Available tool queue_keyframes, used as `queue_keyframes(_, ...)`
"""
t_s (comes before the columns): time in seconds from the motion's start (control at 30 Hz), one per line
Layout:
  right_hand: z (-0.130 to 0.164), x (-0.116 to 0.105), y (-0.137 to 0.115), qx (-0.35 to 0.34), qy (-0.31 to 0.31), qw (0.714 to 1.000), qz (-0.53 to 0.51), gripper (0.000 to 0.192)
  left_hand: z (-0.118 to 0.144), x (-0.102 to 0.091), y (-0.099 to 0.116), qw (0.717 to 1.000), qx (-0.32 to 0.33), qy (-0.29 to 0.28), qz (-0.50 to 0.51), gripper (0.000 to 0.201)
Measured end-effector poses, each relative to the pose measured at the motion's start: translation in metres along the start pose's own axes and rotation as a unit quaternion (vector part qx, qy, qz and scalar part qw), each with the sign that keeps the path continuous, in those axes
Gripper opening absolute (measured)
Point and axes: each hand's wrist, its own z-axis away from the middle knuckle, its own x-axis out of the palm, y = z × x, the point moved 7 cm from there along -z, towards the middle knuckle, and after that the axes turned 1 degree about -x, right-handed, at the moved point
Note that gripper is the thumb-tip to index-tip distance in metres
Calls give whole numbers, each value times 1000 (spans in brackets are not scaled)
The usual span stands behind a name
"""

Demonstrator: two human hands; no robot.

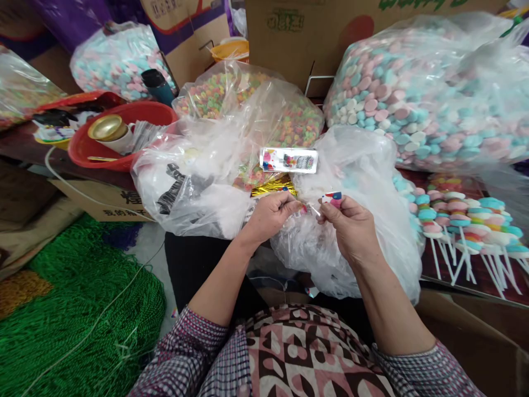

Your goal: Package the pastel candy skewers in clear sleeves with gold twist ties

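A worker's lap, hemmed in by candy: the largest thing in view is the bulging clear sack of pastel marshmallows (417, 94) at the far right, and below it a row of finished marshmallow skewers (463, 220) lies along the right edge of the dark table (475, 270), sticks pointing toward you. At the table's far middle sits a bag of small multicoloured candies (248, 105), and at its left end a red basin (124, 129) holds a gold-lidded jar. A crumpled white plastic bag (363, 182) fills your lap, with a flat printed packet (289, 160) resting on its upper folds and a bundle of gold twist ties (273, 186) just beside it.

Your left hand (268, 215) is curled, thumb and forefinger pinching something small and clear at its tip (too small to name for certain). Your right hand (351, 223) pinches a small red-and-blue wrapped piece (333, 198) between thumb and fingertips, held just above the white bag, near the ties. The two pinches nearly meet.

To do this well, keep both grips at the very fingertips, hold the piece steady with the right, and work close over the bag so that anything dropped lands in its folds.
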Motion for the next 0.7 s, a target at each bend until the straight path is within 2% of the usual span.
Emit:
queue_keyframes(0.1, 4, -6, 3, 1, 42, 999, 34, 27, 0, 1, 4, 1000, -2, 7, -18, 47)
queue_keyframes(0.23, 7, -9, 11, 33, 37, 998, 48, 45, 1, 4, 5, 1000, -15, -18, -20, 49)
queue_keyframes(0.37, 6, -7, 9, 46, 15, 999, -5, 35, 4, 8, 3, 998, -47, -52, -7, 49)
queue_keyframes(0.47, 8, -12, 10, 52, 47, 997, -38, 34, 6, 15, -1, 992, -76, -86, 60, 42)
queue_keyframes(0.57, 12, -18, 14, 43, 60, 997, -15, 36, 8, 21, -5, 979, -101, -114, 132, 29)
queue_keyframes(0.7, 15, -21, 16, 37, 51, 998, 27, 40, 7, 19, -8, 984, -113, -91, 108, 30)
